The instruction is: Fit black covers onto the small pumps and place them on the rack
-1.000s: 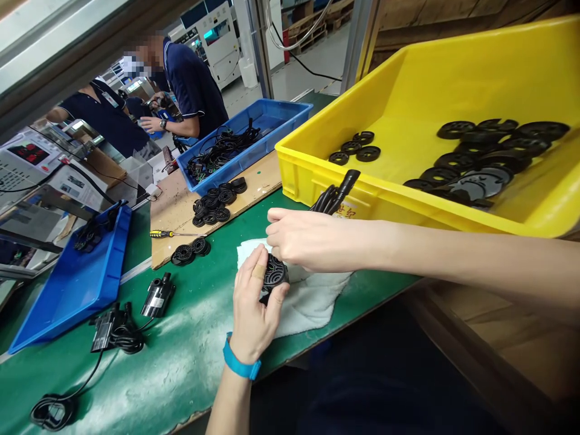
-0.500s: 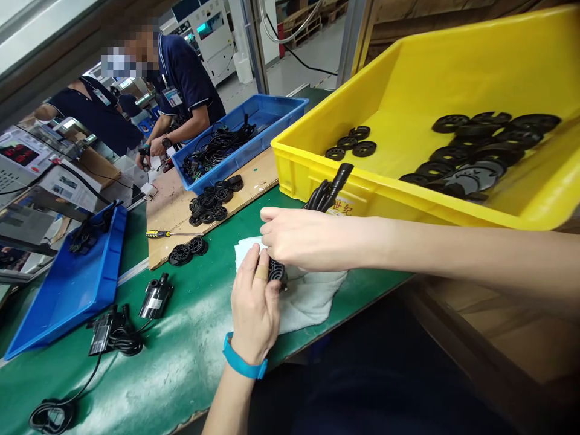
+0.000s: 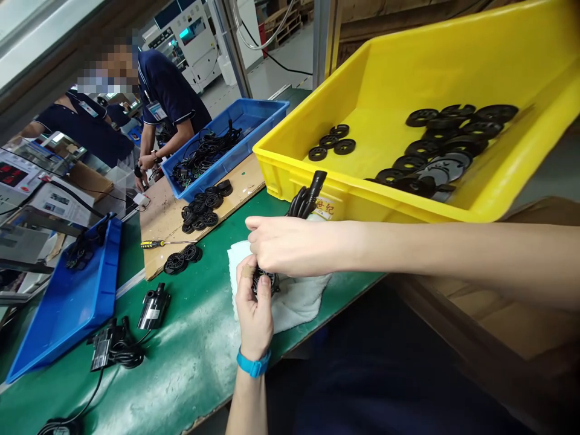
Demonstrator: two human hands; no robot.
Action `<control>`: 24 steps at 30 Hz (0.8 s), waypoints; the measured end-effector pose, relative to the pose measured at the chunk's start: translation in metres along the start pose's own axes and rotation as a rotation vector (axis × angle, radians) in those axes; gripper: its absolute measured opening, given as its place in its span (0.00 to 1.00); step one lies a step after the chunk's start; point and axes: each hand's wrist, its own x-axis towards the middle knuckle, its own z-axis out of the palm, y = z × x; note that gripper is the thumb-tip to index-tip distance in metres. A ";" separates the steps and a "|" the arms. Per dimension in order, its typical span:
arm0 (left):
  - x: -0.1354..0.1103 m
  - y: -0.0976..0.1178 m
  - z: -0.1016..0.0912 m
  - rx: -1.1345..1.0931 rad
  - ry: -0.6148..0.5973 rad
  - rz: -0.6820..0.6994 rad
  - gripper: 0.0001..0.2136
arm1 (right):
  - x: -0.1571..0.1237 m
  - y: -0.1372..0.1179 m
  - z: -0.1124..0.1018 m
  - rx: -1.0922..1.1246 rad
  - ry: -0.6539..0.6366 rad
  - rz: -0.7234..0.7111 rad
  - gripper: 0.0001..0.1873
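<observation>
Black grille disc | my left hand closed, gripping it | my right hand curled shut over it | white cloth beneath | yellow crate at one o'clock

Ribbed black part mostly hidden between hands; yellow crate cut off at right edge
</observation>
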 end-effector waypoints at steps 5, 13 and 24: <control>0.008 -0.002 -0.004 -0.055 -0.018 -0.040 0.17 | 0.006 -0.006 -0.007 -0.191 -0.026 -0.061 0.15; 0.007 0.002 0.003 0.025 0.062 0.019 0.15 | -0.015 -0.008 0.015 -0.119 0.302 0.109 0.11; 0.004 0.008 0.012 -0.012 0.097 0.000 0.14 | -0.014 -0.097 0.091 1.381 0.934 1.032 0.18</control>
